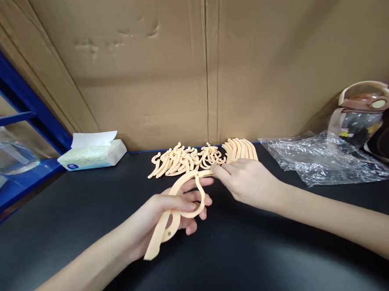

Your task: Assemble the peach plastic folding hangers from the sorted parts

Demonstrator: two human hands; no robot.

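A curved, cream-coloured assembly of flat pieces (160, 230) lies across my left hand (175, 203), with the thumb pressed on top and the fingers behind it. One piece forms a long arc, and another curls into a loop with a small hole near its lower end. My right hand (242, 180) pinches the far right end of the assembly, its fingertips closed on a thin piece near the loop's top. Behind the hands lie a pile of curved pieces (174, 160), some thin curled pieces (210, 157) and a row of long curved pieces (241, 149).
A tissue pack (92, 154) stands at the back left beside a blue frame (19, 81). Crumpled clear plastic (320, 159) lies at the right, near a bottle with a handle (360, 117). A cardboard wall (143, 69) rises behind the black table (237, 257).
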